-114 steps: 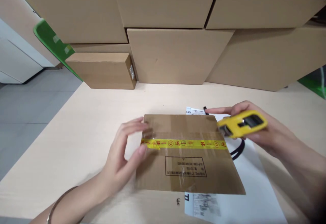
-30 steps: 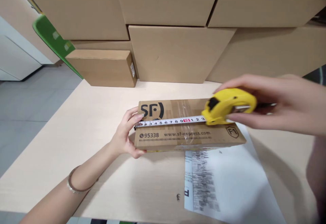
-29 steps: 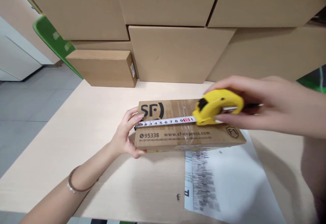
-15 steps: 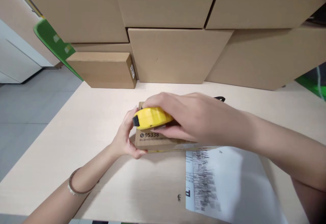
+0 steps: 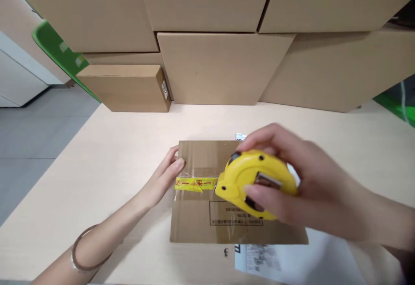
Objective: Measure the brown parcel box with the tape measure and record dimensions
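Right hand (image 5: 301,185) now farther right, clasped round tape measure (image 5: 238,174), left hand (image 5: 160,183) pinching carton (image 5: 191,216) edge.

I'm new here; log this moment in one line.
left hand grips taped box | right hand holds yellow tape measure | white sheet partly beneath

Left hand (image 5: 162,182) gripping, thumb uppermost, right hand (image 5: 300,183) curled round, both forearms (image 5: 112,228) angled inward

Large plain cardboard boxes (image 5: 223,68) stand stacked on the far side of the pale tabletop (image 5: 81,159), a slimmer brown carton (image 5: 125,94) with a white label (image 5: 164,90) on its right end sits far left near a green panel (image 5: 60,51), and grey floor tiles (image 5: 48,133) show further left
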The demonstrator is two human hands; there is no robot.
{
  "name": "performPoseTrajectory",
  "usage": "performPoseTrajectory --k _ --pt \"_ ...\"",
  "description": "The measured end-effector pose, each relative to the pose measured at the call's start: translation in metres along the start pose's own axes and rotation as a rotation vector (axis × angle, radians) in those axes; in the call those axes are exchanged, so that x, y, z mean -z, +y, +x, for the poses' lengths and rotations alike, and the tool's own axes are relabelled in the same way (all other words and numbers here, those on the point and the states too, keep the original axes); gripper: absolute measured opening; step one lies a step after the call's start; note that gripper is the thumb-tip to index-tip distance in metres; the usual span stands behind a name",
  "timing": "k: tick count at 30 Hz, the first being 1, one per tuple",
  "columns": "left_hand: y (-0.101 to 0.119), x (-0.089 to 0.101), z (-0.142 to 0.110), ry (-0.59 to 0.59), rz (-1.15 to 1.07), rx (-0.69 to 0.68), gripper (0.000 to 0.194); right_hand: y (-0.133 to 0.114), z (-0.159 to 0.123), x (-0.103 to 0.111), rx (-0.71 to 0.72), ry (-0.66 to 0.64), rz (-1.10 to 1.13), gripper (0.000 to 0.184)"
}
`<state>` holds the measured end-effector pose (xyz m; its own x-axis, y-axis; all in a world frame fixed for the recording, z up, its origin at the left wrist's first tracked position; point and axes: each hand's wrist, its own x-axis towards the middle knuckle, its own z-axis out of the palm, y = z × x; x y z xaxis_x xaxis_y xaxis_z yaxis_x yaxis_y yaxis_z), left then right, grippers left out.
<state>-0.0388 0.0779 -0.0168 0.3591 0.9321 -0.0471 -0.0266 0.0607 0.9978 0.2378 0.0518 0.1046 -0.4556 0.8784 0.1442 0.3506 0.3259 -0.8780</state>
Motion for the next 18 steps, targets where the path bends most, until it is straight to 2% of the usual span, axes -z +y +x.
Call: performPoseTrajectory --k 2,7,9,11,13,15,18 --pt "-0.001 0.001 0.002 0.020 0.064 0.010 0.055 0.014 0.001 -0.009 0.051 -0.013 -0.167 0.030" --pt "-0.007 0.007 0.007 0.117 0.318 0.006 0.051 0.036 0.009 -0.030 0.264 0.139 -0.522 0.024" --pt "-0.012 0.007 0.008 0.113 0.300 -0.012 0.052 0.042 0.011 -0.024 0.304 0.182 -0.573 0.027" --pt "-0.015 0.004 0.008 0.082 0.220 -0.021 0.053 0.050 0.012 -0.009 0.284 0.276 -0.559 0.028" --pt "-0.015 0.002 0.009 0.044 0.143 -0.023 0.052 0.063 0.010 0.013 0.157 0.400 -0.509 0.025" --pt "-0.014 0.000 0.009 0.018 0.105 -0.028 0.051 0.080 0.006 0.033 -0.102 0.411 -0.548 0.032" --pt "-0.010 0.001 0.011 0.008 0.091 -0.027 0.051 0.111 -0.002 0.047 -0.556 0.151 -0.798 0.041"
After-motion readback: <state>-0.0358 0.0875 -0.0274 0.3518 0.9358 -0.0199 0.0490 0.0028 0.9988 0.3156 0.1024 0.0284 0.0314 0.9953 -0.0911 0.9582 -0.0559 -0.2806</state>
